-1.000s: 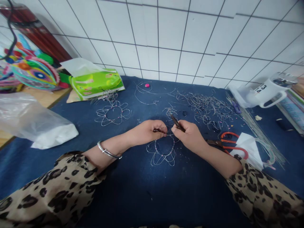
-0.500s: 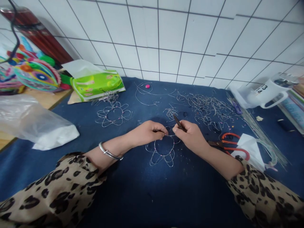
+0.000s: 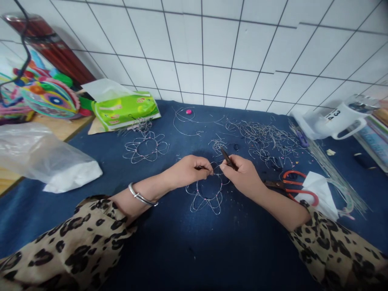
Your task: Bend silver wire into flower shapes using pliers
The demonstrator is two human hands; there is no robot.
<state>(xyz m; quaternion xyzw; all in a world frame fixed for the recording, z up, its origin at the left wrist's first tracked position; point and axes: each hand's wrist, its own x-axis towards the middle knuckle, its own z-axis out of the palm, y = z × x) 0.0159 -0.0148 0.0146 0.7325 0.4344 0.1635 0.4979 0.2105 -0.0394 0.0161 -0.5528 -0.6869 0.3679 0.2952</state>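
My left hand (image 3: 195, 171) is closed in a pinch at the upper rim of a wire flower (image 3: 209, 198), a ring with looped petals and small pink beads. A dark sliver shows between the left fingers; its kind is hidden. My right hand (image 3: 242, 171) grips a slim dark pointed tool (image 3: 228, 157), perhaps tweezers, its tip slanting up and left. The right thumb and fingertips are close to the flower's upper right petals and partly cover them. A second wire flower (image 3: 146, 147) lies flat on the blue cloth to the left.
Orange-handled scissors (image 3: 298, 188) lie beside my right forearm, near white paper (image 3: 323, 198). Tangled wire offcuts (image 3: 266, 137) spread behind my right hand. Straight wires (image 3: 336, 173) and a white mug (image 3: 342, 121) are at right. A green tissue pack (image 3: 125, 111) and plastic bag (image 3: 57, 161) are at left.
The view has shifted very slightly. Both hands keep nearly the same position and grip, and the wire flower lies almost as before.
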